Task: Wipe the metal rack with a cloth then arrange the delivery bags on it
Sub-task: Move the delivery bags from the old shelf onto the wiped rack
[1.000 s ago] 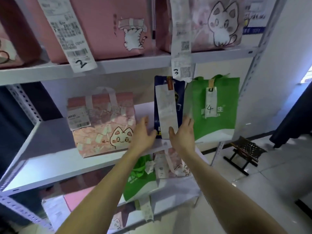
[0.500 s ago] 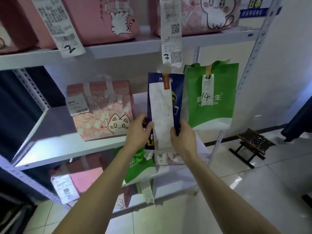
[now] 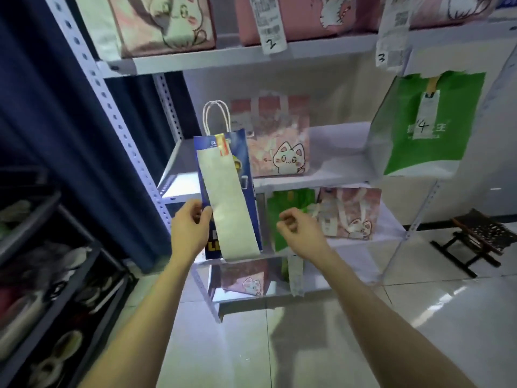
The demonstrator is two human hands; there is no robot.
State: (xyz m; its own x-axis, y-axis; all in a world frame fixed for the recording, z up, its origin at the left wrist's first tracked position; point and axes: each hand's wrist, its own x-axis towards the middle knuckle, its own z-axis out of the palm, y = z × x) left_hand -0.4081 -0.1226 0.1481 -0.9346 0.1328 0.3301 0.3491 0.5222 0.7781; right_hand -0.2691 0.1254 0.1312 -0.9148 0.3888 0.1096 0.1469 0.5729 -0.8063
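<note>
Nearest the camera, two bare forearms reach forward over the pale tiled floor [image 3: 293, 345]. The left hand [image 3: 188, 229] pinches the left edge of a blue paper bag [image 3: 246, 163], holding it upright in the air in front of the metal rack [image 3: 321, 177]; a long white receipt [image 3: 229, 205] hangs down the bag's front, and its twine handles stand up above the top. The right hand [image 3: 300, 229] is loosely curled just beside the bag, gripping nothing. Behind the bag, on the middle shelf, a pink cat-print bag [image 3: 279, 147] stands towards the left, and a green bag [image 3: 428, 121] tagged 4 stands well apart at the right end. The shelf below carries another green bag [image 3: 285, 208] and a pink cat bag [image 3: 352, 214] side by side. Farther up, the top shelf holds pink bags with receipts numbered 2 and 3. A dark curtain [image 3: 70, 135] hangs to the left.
</note>
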